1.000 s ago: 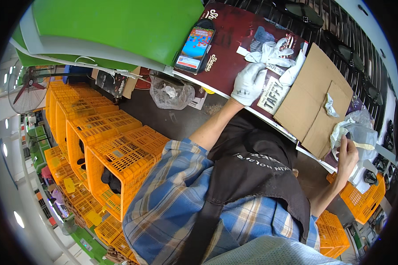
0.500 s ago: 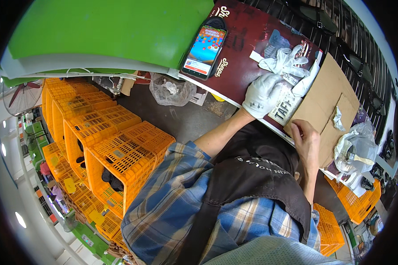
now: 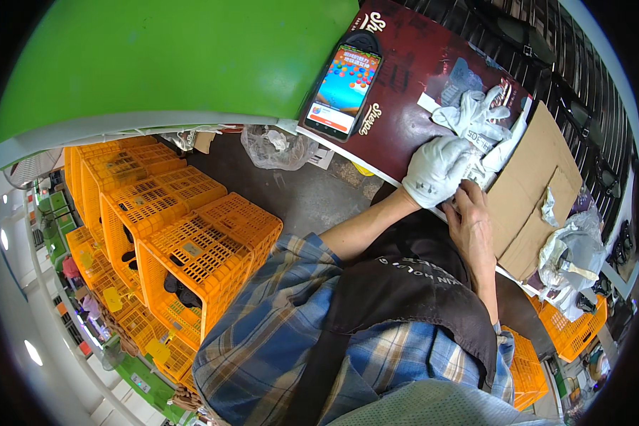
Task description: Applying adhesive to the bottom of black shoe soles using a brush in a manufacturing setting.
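here, bare right hand fingers touching gloved left hand, loose gloves just beyond

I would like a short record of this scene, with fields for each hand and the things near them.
left hand: wears a white glove, rests on the dark red board
right hand: bare, fingers at the gloved hand's edge
loose white gloves: piled just beyond both hands
phone: lit screen, lying on the board
cardboard: flat, to the right
orange crates: stacked, lower left

White gloves, crumpled, loose heap on dark red board, beside cardboard.
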Demonstrator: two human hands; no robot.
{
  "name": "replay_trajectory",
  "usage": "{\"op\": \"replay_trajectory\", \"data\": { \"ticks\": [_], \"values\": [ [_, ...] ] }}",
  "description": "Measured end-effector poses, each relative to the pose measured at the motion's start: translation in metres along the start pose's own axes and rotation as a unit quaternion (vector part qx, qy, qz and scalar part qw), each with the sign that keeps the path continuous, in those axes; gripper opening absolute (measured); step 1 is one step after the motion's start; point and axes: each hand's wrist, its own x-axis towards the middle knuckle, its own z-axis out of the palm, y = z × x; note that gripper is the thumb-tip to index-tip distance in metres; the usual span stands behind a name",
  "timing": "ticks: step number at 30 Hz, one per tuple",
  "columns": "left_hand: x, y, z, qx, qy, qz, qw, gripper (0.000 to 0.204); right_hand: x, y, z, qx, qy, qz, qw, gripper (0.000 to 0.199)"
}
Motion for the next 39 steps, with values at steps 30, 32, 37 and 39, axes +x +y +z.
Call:
{"op": "replay_trajectory", "data": {
  "ticks": [30,32,37,39],
  "values": [
    [0.000,-0.004,0.001,0.010,-0.013,0.036,0.999,0.018,-0.057,-0.002,-0.020,0.149,-0.029,0.046,0.987,0.022],
    [-0.002,-0.003,0.000,0.020,-0.012,0.039,0.999,0.017,-0.078,0.002,-0.022,0.154,-0.053,0.056,0.985,0.021],
    [-0.004,-0.004,0.005,0.038,0.004,0.050,0.998,0.018,-0.125,0.017,-0.010,0.186,-0.091,0.110,0.972,0.020],
    [-0.008,-0.004,0.005,0.045,0.008,0.037,0.998,0.018,-0.134,0.019,-0.007,0.191,-0.088,0.105,0.972,0.020]
  ]
}}
